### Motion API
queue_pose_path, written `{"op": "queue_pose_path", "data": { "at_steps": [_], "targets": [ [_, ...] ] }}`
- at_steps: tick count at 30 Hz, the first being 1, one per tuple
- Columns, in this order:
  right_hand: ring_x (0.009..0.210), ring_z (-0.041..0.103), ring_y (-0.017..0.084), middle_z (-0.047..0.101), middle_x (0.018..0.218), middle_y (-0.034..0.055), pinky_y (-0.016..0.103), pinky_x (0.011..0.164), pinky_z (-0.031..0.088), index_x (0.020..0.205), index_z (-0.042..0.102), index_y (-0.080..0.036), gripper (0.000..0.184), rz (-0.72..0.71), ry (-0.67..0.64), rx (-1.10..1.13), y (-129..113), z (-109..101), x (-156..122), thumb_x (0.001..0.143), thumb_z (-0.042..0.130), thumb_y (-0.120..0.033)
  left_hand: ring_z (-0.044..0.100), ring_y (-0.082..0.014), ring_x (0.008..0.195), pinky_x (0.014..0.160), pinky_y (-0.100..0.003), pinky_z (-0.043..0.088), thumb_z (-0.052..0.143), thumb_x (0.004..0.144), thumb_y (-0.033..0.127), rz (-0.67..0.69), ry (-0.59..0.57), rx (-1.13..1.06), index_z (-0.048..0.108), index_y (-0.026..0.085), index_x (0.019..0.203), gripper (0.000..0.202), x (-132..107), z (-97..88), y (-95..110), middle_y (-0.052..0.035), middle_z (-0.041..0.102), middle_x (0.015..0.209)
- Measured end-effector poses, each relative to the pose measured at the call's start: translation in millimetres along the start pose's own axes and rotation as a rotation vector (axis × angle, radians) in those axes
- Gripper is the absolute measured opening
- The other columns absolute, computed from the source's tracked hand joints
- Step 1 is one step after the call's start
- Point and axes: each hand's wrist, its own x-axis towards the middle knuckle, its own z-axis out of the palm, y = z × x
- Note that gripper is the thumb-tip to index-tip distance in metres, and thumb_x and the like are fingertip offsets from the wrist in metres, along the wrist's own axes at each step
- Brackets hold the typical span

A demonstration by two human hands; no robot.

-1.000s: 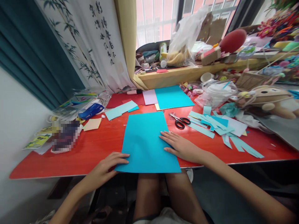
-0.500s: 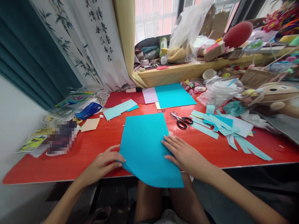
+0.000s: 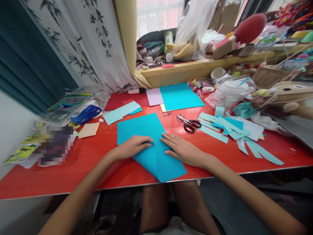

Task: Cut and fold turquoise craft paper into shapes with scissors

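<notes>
A sheet of blue paper lies on the red table in front of me, its near left corner folded over toward the middle. My left hand has its fingers pinched on that turned-over corner, near the sheet's centre. Flat on the right part of the sheet rests my right hand, fingers stretched out. Just beyond it lies a pair of scissors with black handles, touched by neither hand.
Cut pale blue paper strips are piled to the right. Another blue sheet lies at the back, beside a lilac sheet. On the left are a blue object and small beige papers. The table's front edge runs close to my legs.
My left hand has moved rightward and inward, bringing the near left corner over the sheet. The sheet has turned and shifted onto the table. My right hand has slid slightly left.
</notes>
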Motion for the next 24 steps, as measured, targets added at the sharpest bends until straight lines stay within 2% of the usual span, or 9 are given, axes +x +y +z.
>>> {"op": "queue_pose_path", "data": {
  "at_steps": [4,9,14,19,24],
  "targets": [
    [0.133,0.023,0.021,0.028,0.143,0.0136,0.039,0.108,0.027,0.137,0.032,-0.006,0.056,0.156,0.124,0.031,-7.0,1.2,-12.1,0.093,0.029,-0.04,0.058,-0.016,0.084,0.074,-0.025,0.04,0.036,0.089,0.034,-0.009,0.023,0.158,0.059,0.018,0.095,0.028,36.4,1.2,-13.7,-0.0021,0.065,0.095],
    [0.132,0.026,0.021,0.034,0.141,0.0112,0.04,0.107,0.03,0.136,0.034,-0.005,0.055,0.191,0.104,0.053,-19.3,-1.9,-40.6,0.093,0.027,-0.039,0.058,-0.0197,0.087,0.074,-0.029,0.04,0.035,0.089,0.034,-0.029,0.172,0.287,0.057,0.018,0.097,0.028,65.4,-1.4,-24.9,-0.0049,0.064,0.097],
    [0.129,0.033,0.019,0.035,0.14,0.0121,0.037,0.104,0.036,0.137,0.031,-0.005,0.053,0.269,0.146,0.086,-21.6,-4.8,-48.4,0.093,0.03,-0.035,0.057,-0.0202,0.09,0.075,-0.029,0.041,0.034,0.09,0.032,-0.029,0.249,0.345,0.055,0.018,0.099,0.027,86.6,2.5,-36.1,-0.0055,0.062,0.1],
    [0.131,0.028,0.02,0.029,0.143,0.0131,0.037,0.103,0.036,0.14,0.025,-0.009,0.053,0.231,0.154,0.008,-23.0,-4.0,-46.9,0.091,0.037,-0.028,0.055,-0.0201,0.091,0.073,-0.029,0.041,0.033,0.091,0.031,-0.041,0.334,0.489,0.054,0.018,0.098,0.026,100.8,7.4,-47.6,-0.0061,0.058,0.1],
    [0.132,0.024,0.026,0.017,0.146,0.0175,0.04,0.1,0.039,0.138,0.031,-0.01,0.051,0.212,0.162,-0.134,-23.5,0.6,-46.8,0.091,0.039,-0.026,0.056,-0.0186,0.087,0.069,-0.028,0.042,0.035,0.09,0.031,-0.042,0.389,0.519,0.054,0.018,0.099,0.025,110.3,9.4,-54.8,-0.0066,0.054,0.106]
  ]
}}
